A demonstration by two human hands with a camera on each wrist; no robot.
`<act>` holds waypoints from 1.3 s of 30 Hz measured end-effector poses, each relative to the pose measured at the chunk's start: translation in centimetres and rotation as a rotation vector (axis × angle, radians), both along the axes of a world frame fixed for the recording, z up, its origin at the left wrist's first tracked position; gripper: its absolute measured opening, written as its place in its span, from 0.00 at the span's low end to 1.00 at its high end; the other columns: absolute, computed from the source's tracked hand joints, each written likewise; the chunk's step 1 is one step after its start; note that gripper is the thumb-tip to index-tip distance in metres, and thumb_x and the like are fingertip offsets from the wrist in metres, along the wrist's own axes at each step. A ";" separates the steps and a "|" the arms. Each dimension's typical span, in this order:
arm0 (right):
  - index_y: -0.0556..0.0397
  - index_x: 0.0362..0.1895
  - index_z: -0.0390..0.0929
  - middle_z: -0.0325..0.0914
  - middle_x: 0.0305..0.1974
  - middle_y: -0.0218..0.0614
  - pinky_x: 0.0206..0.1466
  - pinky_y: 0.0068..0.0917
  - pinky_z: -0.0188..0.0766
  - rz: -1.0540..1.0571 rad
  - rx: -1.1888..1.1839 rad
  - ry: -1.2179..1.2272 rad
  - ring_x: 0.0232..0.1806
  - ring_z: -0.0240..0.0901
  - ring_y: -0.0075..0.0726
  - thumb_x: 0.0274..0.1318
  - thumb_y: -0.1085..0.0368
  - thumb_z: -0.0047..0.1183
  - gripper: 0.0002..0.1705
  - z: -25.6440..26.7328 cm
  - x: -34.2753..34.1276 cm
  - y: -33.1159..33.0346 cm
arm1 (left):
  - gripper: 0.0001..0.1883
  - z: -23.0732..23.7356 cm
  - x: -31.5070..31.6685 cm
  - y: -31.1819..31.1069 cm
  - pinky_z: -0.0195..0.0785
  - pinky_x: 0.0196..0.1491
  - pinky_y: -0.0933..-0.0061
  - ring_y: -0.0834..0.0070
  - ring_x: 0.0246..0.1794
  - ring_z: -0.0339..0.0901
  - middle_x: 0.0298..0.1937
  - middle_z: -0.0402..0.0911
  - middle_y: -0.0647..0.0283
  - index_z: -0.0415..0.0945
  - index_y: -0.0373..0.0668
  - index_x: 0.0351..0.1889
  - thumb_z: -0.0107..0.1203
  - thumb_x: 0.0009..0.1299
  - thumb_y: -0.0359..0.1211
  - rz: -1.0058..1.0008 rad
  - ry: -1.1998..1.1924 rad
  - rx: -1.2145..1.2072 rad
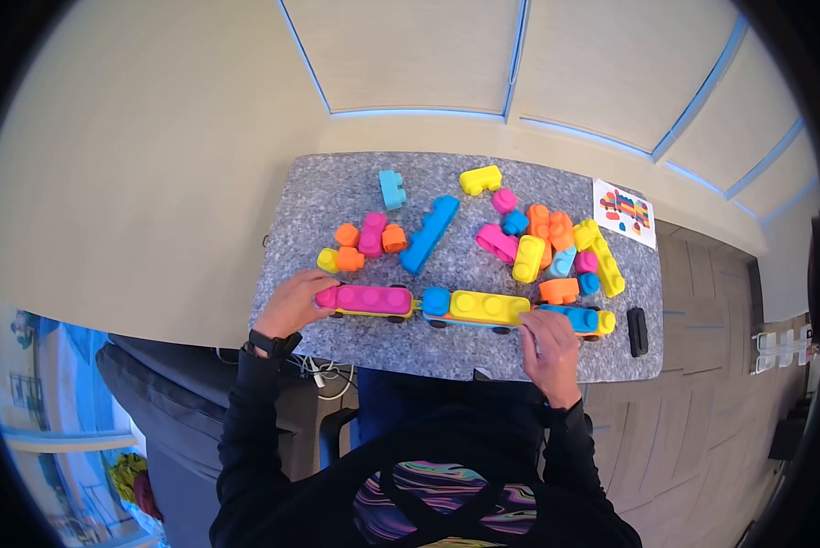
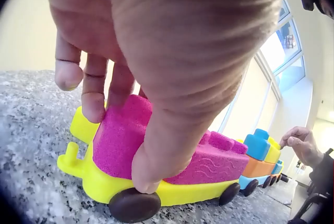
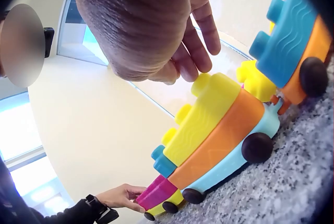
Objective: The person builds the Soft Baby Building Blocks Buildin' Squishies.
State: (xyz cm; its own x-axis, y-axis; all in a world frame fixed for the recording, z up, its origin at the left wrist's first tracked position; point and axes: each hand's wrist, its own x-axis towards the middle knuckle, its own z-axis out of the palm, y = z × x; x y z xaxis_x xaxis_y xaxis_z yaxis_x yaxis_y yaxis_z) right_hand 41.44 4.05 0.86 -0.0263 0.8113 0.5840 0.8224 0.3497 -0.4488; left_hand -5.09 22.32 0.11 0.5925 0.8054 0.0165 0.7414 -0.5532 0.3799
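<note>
A train of toy cars made with building blocks stands along the table's near side. My left hand (image 1: 293,303) grips the pink block (image 2: 121,143) at the train's left end, thumb on its near side and fingers over the far side. That block sits on a yellow wheeled base (image 2: 180,194), beside a long pink block (image 1: 373,300). Over the middle car, the fingertips of my right hand (image 1: 550,352) are right at the end stud of the long yellow block (image 3: 203,119). Under it lie an orange block (image 3: 219,141) and a light blue wheeled base (image 3: 235,159). A blue-topped car (image 1: 570,319) is at the right.
Loose blocks lie beyond the train: a long blue block (image 1: 430,236), a light blue one (image 1: 391,189), a yellow one (image 1: 480,180), and a mixed pile at right. A picture sheet (image 1: 624,212) lies at the far right corner, a black case (image 1: 638,331) near the right edge.
</note>
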 end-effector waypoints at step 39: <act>0.58 0.52 0.90 0.93 0.44 0.44 0.50 0.47 0.83 0.011 0.044 0.029 0.45 0.89 0.56 0.63 0.78 0.72 0.14 1.2 1.9 -0.8 | 0.13 -0.5 7.7 6.7 0.80 0.50 0.48 0.51 0.46 0.88 0.41 0.88 0.54 0.86 0.40 0.45 0.74 0.75 0.39 0.124 -0.117 0.240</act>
State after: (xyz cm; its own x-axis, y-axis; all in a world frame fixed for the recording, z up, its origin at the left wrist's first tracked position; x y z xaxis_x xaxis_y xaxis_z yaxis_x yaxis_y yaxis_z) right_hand 43.33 3.29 2.07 -0.0178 0.7843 0.6201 0.8055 0.3787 -0.4558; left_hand 2.64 29.06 -0.34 0.4729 0.8363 0.2773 0.7679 -0.5455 0.3357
